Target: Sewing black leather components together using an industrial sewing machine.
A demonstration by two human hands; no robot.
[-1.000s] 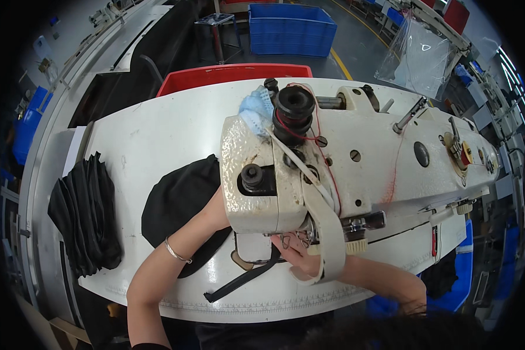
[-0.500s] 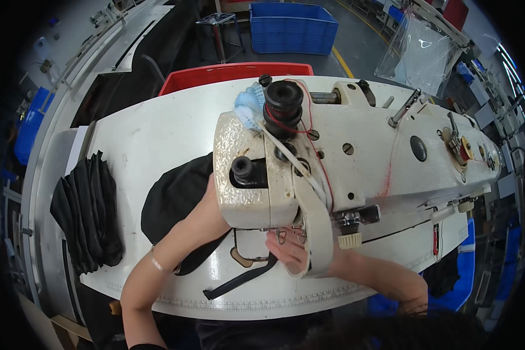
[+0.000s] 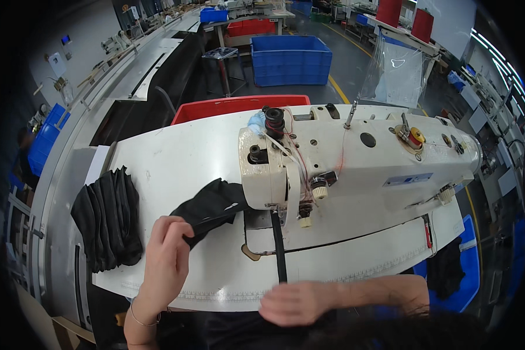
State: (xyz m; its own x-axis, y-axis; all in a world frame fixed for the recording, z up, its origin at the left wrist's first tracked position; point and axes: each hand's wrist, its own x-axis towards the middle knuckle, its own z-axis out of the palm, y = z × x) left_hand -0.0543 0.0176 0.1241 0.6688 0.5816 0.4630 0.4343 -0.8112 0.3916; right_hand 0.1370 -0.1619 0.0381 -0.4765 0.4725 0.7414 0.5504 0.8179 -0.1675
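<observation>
Our left hand (image 3: 166, 254) pinches the limp black fabric piece (image 3: 213, 204) by its edge; right hand (image 3: 294, 303), blurred, grip unclear, by the black strap (image 3: 279, 248).

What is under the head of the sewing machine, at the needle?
A black strap runs from under the sewing machine head toward the right hand. Black fabric, held by the left hand, also goes under it. The needle itself is covered.

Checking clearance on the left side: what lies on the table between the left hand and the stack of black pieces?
Nothing: the head view shows bare white table between the left hand and the stack of black pieces.
</observation>
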